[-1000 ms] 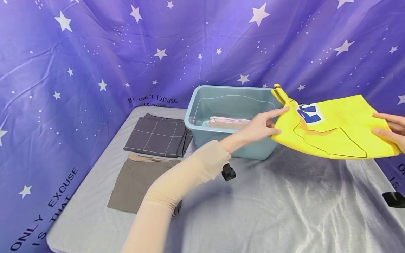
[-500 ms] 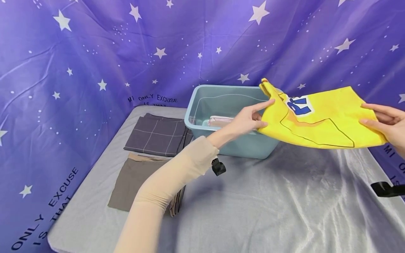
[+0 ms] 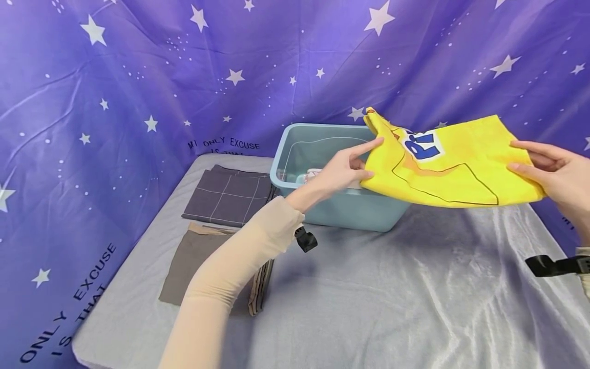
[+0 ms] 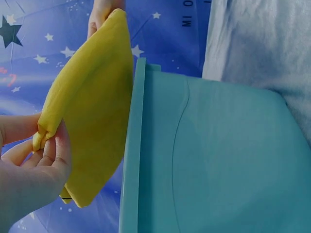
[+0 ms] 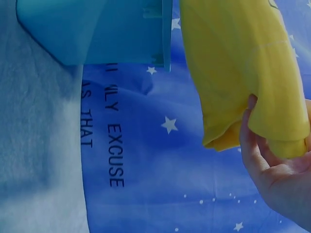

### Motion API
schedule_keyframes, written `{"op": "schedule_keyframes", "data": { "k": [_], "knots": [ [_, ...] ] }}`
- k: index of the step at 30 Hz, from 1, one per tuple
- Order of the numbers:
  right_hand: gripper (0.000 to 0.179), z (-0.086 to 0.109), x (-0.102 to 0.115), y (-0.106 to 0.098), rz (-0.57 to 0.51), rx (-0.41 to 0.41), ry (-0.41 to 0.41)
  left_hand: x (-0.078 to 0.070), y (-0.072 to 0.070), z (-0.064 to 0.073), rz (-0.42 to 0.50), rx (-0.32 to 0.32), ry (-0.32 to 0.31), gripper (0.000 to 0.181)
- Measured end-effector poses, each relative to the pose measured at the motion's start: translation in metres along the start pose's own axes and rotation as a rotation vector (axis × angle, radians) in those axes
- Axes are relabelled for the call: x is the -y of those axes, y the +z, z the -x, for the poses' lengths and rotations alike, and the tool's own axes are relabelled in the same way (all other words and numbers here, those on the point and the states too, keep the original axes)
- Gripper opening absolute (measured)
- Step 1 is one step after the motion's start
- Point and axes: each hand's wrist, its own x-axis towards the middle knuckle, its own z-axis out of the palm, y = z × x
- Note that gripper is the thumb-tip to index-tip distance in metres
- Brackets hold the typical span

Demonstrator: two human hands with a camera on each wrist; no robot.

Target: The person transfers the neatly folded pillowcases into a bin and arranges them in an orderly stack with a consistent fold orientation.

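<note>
A folded yellow garment [image 3: 461, 184] with a blue-lettered print is held up over the right part of the blue-green bin [image 3: 355, 212]. My left hand [image 3: 341, 171] pinches its left edge between thumb and fingers, as the left wrist view also shows on the yellow cloth [image 4: 92, 107]. At the opposite edge, my right hand [image 3: 560, 171] grips the garment, thumb on the near face. In the right wrist view, fingers [image 5: 250, 141] curl behind the cloth. Inside the bin lies a pale pinkish folded item [image 3: 313, 173], mostly hidden by the left hand and wrist.
Left of the bin lies a dark grey checked folded cloth [image 3: 226, 195]. Nearer is a brown-grey folded cloth [image 3: 193, 266], partly covered by my left forearm. All stand on a grey plush-covered surface [image 3: 378, 297]. A purple star-print curtain [image 3: 152, 77] hangs behind.
Both hands have carried the yellow garment leftward and slightly up, so it now overlaps more of the bin. The grip of each hand looks the same. The folded cloths have stayed put.
</note>
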Motion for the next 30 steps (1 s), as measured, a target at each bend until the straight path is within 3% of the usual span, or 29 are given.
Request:
{"op": "schedule_keyframes", "data": {
  "k": [4, 10, 19, 24, 30],
  "knots": [
    [0.041, -0.003, 0.003, 0.007, -0.067, 0.008, 0.037, 0.000, -0.008, 0.004, -0.025, -0.012, 0.017, 0.066],
    [0.042, -0.008, 0.007, 0.019, 0.004, 0.016, 0.060, 0.001, -0.020, 0.011, -0.005, -0.027, 0.030, 0.064],
    [0.041, -0.015, 0.009, 0.036, -0.074, 0.040, 0.065, 0.003, -0.034, 0.019, 0.023, -0.042, 0.031, 0.064],
    [0.040, -0.018, 0.012, 0.045, -0.204, 0.079, 0.088, 0.005, -0.044, 0.024, 0.022, -0.063, 0.022, 0.064],
    [0.040, -0.023, 0.013, 0.058, -0.211, 0.108, 0.098, 0.009, -0.055, 0.029, 0.017, -0.086, 0.043, 0.063]
  ]
}}
